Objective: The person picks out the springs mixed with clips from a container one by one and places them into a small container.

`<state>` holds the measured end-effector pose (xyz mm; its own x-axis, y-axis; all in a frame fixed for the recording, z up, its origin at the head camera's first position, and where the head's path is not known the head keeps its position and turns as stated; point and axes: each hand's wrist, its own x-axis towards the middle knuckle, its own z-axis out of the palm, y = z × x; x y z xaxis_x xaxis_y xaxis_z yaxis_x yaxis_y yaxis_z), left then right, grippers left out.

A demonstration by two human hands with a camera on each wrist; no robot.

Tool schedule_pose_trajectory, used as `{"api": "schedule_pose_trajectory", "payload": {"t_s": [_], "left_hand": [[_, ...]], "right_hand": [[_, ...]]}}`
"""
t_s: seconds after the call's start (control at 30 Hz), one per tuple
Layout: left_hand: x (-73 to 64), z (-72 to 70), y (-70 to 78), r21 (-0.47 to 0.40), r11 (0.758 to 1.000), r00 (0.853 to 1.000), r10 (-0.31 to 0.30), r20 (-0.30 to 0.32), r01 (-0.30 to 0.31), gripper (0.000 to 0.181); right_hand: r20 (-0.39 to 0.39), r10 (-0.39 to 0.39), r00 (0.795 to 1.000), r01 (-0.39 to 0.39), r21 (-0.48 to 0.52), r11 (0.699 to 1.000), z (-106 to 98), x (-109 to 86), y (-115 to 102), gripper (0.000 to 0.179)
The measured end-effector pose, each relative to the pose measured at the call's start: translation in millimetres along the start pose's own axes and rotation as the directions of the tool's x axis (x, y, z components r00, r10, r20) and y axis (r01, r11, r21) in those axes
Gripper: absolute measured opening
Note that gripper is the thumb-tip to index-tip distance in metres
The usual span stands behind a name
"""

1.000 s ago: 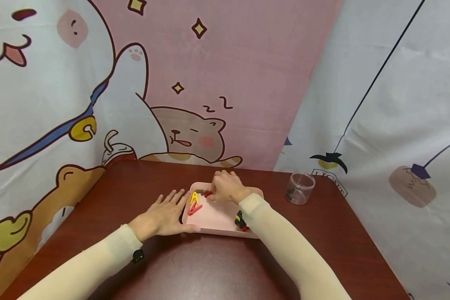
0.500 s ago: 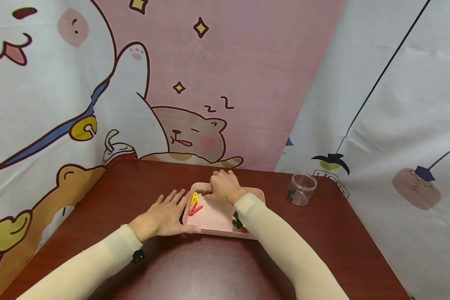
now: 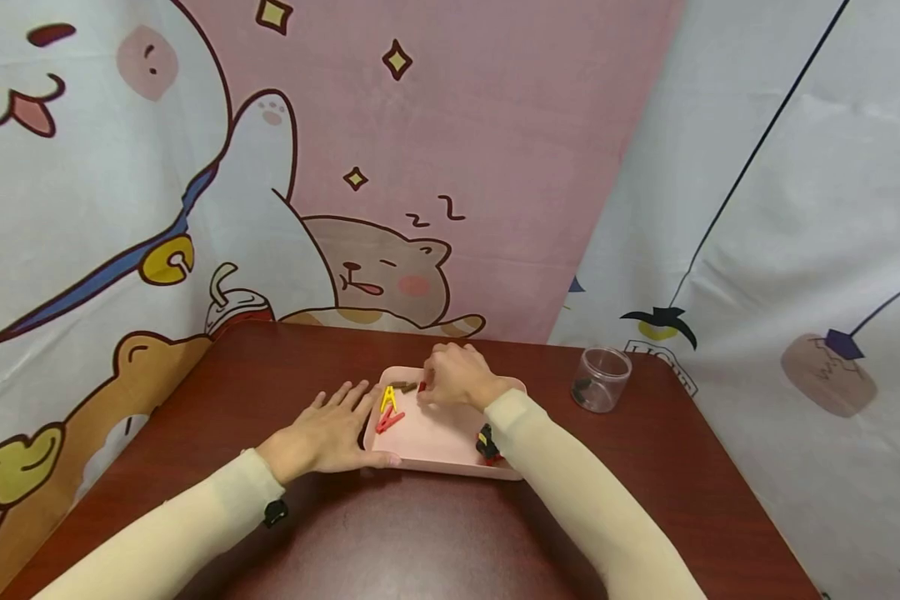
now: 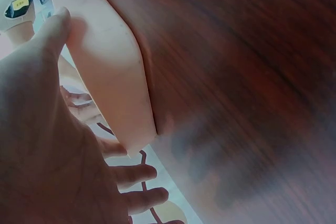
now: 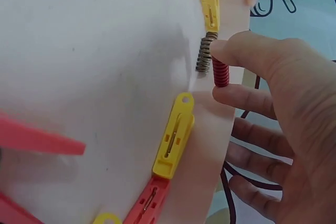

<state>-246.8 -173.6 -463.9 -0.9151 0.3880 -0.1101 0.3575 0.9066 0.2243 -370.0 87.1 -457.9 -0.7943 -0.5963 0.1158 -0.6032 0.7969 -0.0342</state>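
Note:
My right hand [image 3: 459, 375] reaches into the pink tray [image 3: 450, 467] at its far side. In the right wrist view, its thumb and index finger pinch a red coil spring [image 5: 221, 72]; the other fingers lie beyond the tray's wall. Bronze coil springs [image 5: 203, 56] lie close beside the red one. My left hand [image 3: 326, 429] rests at the tray's left end with fingers spread and its thumb along the near rim. The left wrist view shows the thumb against the tray's outer wall [image 4: 110, 66]. At the tray's left end lie a yellow clothespin [image 3: 388, 398] and a red clothespin [image 3: 390, 419].
Other clothespins, one yellow [image 5: 174, 137] and one red [image 5: 148, 203], line the tray's far wall in the right wrist view. A clear round jar [image 3: 602, 379] with something dark inside stands right of the tray on the dark wooden table [image 3: 390, 542]. Printed cloth [image 3: 510, 167] hangs behind.
My right hand shifts slightly left, then back right, and the red spring's end now sits farther from the bronze springs. The left hand stays in place.

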Motion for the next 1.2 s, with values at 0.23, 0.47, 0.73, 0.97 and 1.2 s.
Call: {"api": "schedule_pose_trajectory", "payload": {"t_s": [0.23, 0.47, 0.73, 0.97, 1.2], "left_hand": [[0.2, 0.1, -1.5, 0.0, 1.0, 1.0, -0.006, 0.004, 0.006, 0.141], [2.0, -2.2, -0.8, 0.012, 1.0, 1.0, -0.006, 0.012, 0.006, 0.14], [1.8, -0.7, 0.4, 0.014, 1.0, 1.0, -0.01, 0.026, 0.01, 0.141], [2.4, -5.0, 2.3, 0.03, 1.0, 1.0, -0.009, 0.021, 0.008, 0.14], [1.8, -2.2, 1.6, 0.036, 0.999, 1.0, -0.003, 0.014, 0.002, 0.14]], "right_hand": [[-0.035, -0.041, 0.999, 0.042, 0.022, 0.999, -7.9, -7.9, 4.3, 0.033], [-0.071, -0.03, 0.997, 0.03, 0.002, 1.0, -18.5, -22.2, 10.1, 0.034], [-0.094, -0.028, 0.995, 0.028, 0.008, 1.0, -22.2, -35.9, 15.5, 0.033], [-0.126, -0.029, 0.992, 0.032, 0.022, 0.999, -30.0, -47.0, 20.9, 0.036], [-0.18, -0.039, 0.983, 0.047, 0.036, 0.998, -33.4, -61.0, 28.9, 0.034]]}}
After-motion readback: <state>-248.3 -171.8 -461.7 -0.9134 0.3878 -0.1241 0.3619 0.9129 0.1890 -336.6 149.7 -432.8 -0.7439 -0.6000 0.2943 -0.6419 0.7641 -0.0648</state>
